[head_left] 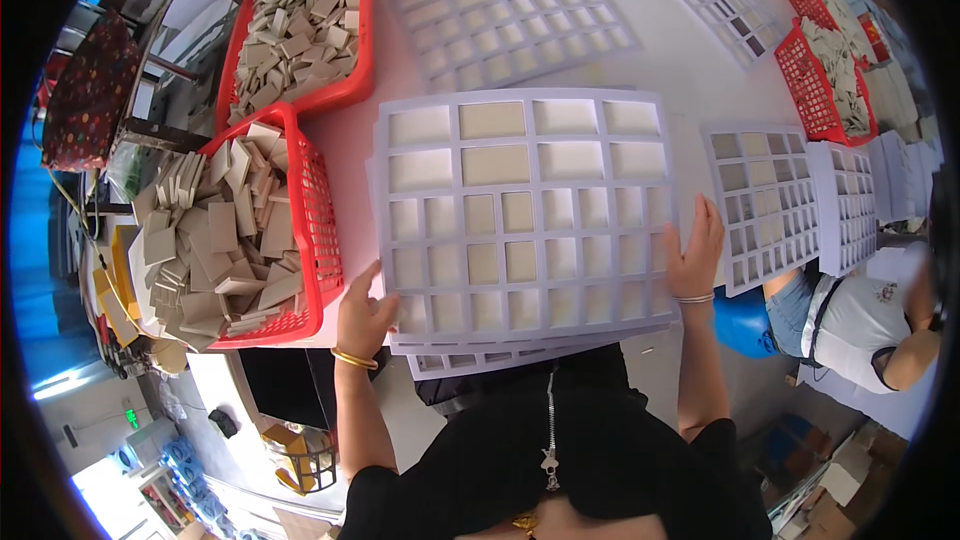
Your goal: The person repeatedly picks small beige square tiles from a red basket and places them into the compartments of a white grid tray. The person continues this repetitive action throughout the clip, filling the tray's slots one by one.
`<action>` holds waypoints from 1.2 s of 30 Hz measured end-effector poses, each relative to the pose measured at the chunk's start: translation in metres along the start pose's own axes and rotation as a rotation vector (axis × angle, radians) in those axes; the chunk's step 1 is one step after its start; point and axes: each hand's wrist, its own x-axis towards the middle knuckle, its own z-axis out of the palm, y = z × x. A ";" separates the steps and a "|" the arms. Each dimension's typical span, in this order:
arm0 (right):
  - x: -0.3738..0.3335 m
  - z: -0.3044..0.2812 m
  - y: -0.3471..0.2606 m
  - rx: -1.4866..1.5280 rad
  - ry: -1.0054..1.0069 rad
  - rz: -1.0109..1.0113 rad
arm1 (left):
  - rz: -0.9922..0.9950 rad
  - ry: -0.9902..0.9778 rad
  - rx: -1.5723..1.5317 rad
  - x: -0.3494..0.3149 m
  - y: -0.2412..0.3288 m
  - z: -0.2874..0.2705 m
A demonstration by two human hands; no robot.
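Note:
A white grid board (530, 186) with rectangular compartments lies in front of me, on top of other boards whose edges show below it. Beige tiles (493, 120) appear to fill a few compartments in its second column and just below; the other compartments look pale. My left hand (366, 316) is at the board's lower left edge, thumb against the rim. On the right edge, my right hand (697, 252) has its thumb at the rim and its fingers pointing up along the side. Both hands hold the board between them.
Two red baskets, near (322, 240) and far (368, 40), hold loose beige tiles on the left. Other grid boards (510, 15) lie at the back and right. More red baskets (800, 70) stand at far right, near a person in a white shirt (860, 325).

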 end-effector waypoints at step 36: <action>0.075 -0.184 0.336 -0.366 0.405 0.264 | 0.213 -0.774 -0.700 0.018 0.173 0.239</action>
